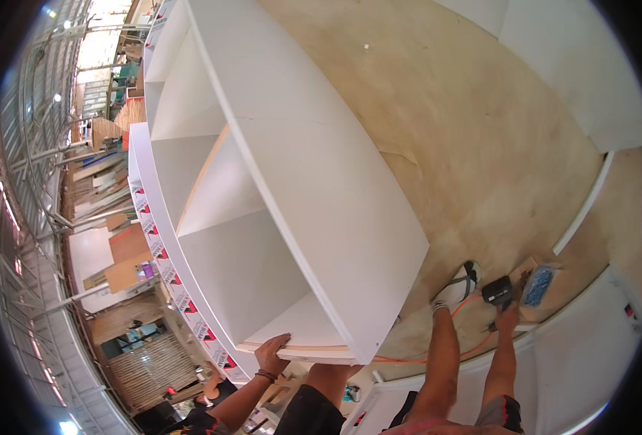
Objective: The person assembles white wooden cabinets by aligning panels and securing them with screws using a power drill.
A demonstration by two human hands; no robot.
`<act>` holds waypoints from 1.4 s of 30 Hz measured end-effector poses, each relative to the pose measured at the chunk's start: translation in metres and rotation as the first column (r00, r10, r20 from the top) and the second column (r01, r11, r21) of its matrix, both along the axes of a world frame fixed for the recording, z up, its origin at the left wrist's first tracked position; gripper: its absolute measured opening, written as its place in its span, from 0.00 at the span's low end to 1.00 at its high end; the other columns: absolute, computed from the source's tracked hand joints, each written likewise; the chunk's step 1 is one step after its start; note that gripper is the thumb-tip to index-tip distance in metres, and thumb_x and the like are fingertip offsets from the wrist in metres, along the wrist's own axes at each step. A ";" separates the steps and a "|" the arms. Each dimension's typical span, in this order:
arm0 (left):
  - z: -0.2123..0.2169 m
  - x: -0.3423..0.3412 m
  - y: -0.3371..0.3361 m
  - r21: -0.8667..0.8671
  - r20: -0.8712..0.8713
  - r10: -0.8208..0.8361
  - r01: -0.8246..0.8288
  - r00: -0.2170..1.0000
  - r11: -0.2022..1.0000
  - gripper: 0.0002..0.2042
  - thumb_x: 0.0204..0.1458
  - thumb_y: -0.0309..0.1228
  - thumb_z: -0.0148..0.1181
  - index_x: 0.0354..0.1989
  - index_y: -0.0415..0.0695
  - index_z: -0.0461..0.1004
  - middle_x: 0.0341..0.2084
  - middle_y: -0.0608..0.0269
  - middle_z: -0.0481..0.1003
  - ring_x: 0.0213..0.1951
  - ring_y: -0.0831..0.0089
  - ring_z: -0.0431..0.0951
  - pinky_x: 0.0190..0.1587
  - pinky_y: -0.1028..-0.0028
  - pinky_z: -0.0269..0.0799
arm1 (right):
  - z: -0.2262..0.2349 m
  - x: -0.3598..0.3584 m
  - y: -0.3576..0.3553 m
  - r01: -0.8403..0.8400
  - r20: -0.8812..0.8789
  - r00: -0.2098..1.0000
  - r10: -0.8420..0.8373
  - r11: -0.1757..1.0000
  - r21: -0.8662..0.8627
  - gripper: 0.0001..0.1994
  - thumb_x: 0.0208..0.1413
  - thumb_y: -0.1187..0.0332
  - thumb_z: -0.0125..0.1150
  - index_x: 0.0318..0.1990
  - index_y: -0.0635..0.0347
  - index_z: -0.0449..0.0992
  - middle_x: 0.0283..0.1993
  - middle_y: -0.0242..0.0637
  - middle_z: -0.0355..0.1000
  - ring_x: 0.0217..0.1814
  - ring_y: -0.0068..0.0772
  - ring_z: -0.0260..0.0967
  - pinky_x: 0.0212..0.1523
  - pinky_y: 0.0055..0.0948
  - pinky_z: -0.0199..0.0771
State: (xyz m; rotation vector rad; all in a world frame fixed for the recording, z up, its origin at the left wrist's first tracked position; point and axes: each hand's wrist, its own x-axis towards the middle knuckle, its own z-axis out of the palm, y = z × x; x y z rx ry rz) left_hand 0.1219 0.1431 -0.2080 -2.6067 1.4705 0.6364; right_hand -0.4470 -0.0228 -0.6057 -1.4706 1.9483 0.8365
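Head view, looking down: a big white cabinet (284, 167) fills the middle of the frame, lying open-side up with its dividers making a row of compartments. It rests on a plywood floor (480, 130).

Left hand (271, 355) is up at the near end of the cabinet, fingers curled over the bottom edge of the end panel, the grip clamped on that edge. There's a dark band on the wrist. The forearm comes in from the lower edge, over dark shorts.

Right hand (508, 317) reaches down to the right, well apart from the cabinet, and closes on a dark nail gun (497, 291) from behind. The tool sits low, just above the floor, beside a foot in a white shoe (460, 284). An orange hose (444, 348) runs from the tool, curving across the floor under the leg and back toward the cabinet's near corner.

Just right of the tool lies a small box (538, 284) with something blue in it, possibly fasteners, though it's too small to say for sure.

White panels (589, 80) lie across the floor at upper right, and more white board (589, 348) runs along the lower right. Off to the left, behind the cabinet, a workshop with stacked boards (118, 254) and a metal roof frame.
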 end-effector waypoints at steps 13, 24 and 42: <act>0.053 0.049 0.027 -0.098 -0.326 -0.021 -0.012 0.945 0.995 0.19 0.40 0.28 0.63 0.45 0.45 0.74 0.43 0.56 0.78 0.44 0.56 0.78 0.46 0.62 0.76 | 0.397 0.344 0.109 0.220 0.457 0.257 -0.852 0.512 0.830 0.27 0.56 0.49 0.62 0.55 0.60 0.67 0.45 0.41 0.72 0.44 0.38 0.74 0.45 0.37 0.77; 0.048 0.181 0.175 0.197 -0.323 0.074 -0.009 0.944 0.980 0.13 0.44 0.27 0.59 0.41 0.40 0.73 0.42 0.47 0.76 0.45 0.50 0.77 0.47 0.58 0.74 | 0.443 0.521 0.117 0.713 0.329 -0.061 -0.942 0.190 0.675 0.27 0.53 0.63 0.61 0.58 0.63 0.61 0.54 0.51 0.66 0.48 0.58 0.72 0.42 0.58 0.79; 0.031 0.205 0.179 0.442 -0.326 -0.250 0.381 0.912 0.812 0.09 0.45 0.31 0.57 0.30 0.39 0.78 0.30 0.45 0.79 0.36 0.50 0.80 0.40 0.58 0.77 | 0.404 0.505 0.129 0.640 0.304 -0.111 -0.946 0.166 0.750 0.24 0.54 0.70 0.56 0.58 0.66 0.60 0.55 0.53 0.62 0.49 0.58 0.70 0.37 0.45 0.86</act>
